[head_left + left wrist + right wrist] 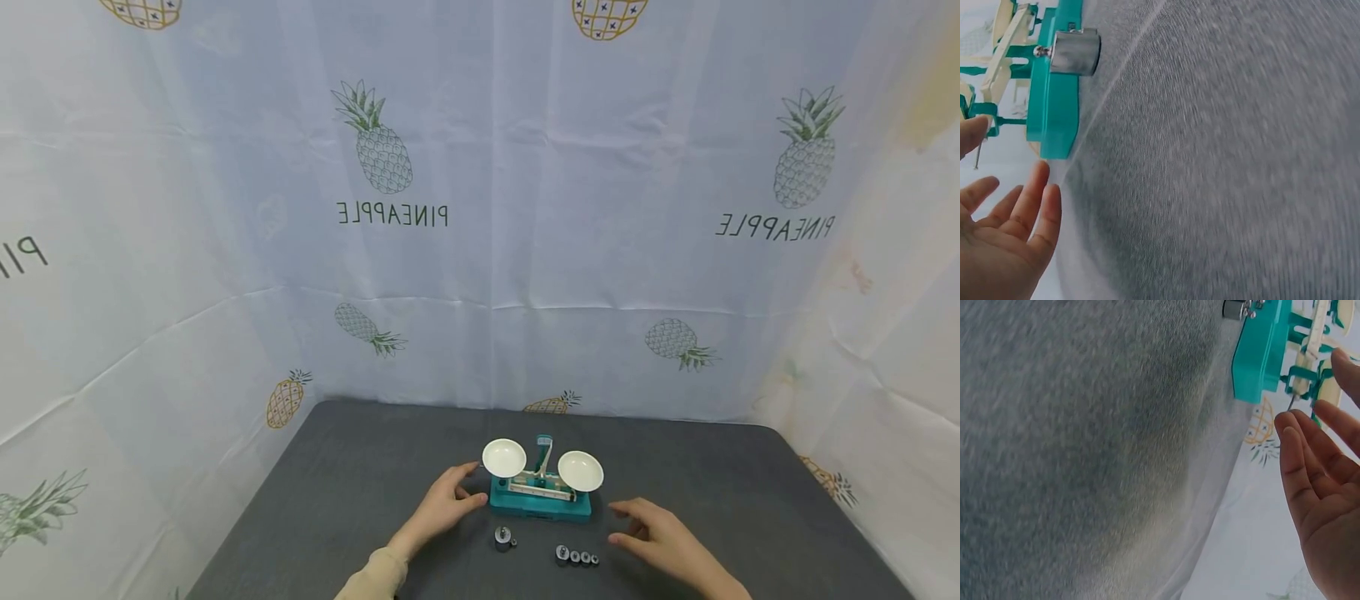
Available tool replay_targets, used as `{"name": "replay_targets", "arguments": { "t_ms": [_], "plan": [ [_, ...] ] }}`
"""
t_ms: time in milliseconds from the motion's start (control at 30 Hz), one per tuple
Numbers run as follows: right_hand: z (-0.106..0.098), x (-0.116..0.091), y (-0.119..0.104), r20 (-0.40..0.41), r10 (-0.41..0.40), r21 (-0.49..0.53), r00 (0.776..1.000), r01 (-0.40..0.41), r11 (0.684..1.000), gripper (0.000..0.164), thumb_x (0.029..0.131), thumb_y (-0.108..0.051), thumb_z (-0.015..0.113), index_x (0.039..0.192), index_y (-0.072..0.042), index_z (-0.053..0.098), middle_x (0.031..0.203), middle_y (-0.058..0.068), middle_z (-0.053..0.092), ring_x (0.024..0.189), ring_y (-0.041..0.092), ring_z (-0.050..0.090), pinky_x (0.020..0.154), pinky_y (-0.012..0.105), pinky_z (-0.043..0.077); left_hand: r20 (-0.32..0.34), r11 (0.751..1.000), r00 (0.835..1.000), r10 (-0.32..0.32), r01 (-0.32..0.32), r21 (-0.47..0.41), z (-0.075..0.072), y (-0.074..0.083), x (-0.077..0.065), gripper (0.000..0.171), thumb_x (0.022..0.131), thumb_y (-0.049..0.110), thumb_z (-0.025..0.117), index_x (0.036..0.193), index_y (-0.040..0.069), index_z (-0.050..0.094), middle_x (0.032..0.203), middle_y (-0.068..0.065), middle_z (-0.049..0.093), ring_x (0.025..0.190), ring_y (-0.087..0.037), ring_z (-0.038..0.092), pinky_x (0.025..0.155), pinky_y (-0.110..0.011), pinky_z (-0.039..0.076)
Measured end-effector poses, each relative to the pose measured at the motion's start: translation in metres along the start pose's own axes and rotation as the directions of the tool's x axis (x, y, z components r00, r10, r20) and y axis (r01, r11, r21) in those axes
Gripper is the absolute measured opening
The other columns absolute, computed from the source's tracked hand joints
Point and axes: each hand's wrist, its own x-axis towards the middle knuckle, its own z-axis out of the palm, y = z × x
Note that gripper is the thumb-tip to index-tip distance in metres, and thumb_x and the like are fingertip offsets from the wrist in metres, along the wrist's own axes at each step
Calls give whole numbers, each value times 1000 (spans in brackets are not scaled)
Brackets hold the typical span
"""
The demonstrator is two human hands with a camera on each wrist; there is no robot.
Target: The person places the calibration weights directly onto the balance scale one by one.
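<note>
A teal balance scale [540, 505] with a white left pan [504, 458] and a white right pan [581, 472] stands on the dark table. My left hand [442, 504] is beside its left end, fingers relaxed and holding nothing. Off the right end, my right hand [660, 537] hovers with loosely bent fingers and an empty palm. In front of the base sits a large metal weight [502, 540] with a tiny weight [513, 543] next to it. Farther right, several knobbed metal weights line up by size, the biggest weight [562, 556] at the left.
The dark grey table [375, 450] reaches back to a white cloth backdrop [525, 250] printed with pineapples. More of this cloth hangs along the left and right sides.
</note>
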Motion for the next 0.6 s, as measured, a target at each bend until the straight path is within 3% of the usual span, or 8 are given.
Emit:
{"name": "replay_targets", "arguments": {
  "t_ms": [167,367,600],
  "plan": [
    [4,2,-2,48,-40,74,998,36,997,43,85,-28,65,114,3,60,97,14,64,72,-7,54,57,20,47,-5,996,1000,-27,26,-81,8,1,3,57,86,24,64,132,-3,46,125,-25,52,75,-11,57,58,-23,46],
    [10,5,-4,106,-24,114,994,12,993,42,84,-26,66,113,4,61,93,12,65,70,-5,54,57,20,48,13,980,998,-56,57,-189,19,-3,7,55,86,18,62,133,-4,44,127,-29,49,74,-17,64,58,-25,53],
    [17,6,-5,165,-5,133,986,-18,991,37,83,-22,68,109,3,62,92,12,65,70,-4,54,57,20,48,15,970,997,-71,73,-231,26,-3,12,55,86,17,61,131,-9,43,121,-27,50,72,-15,63,59,-28,54]
  ]
}}
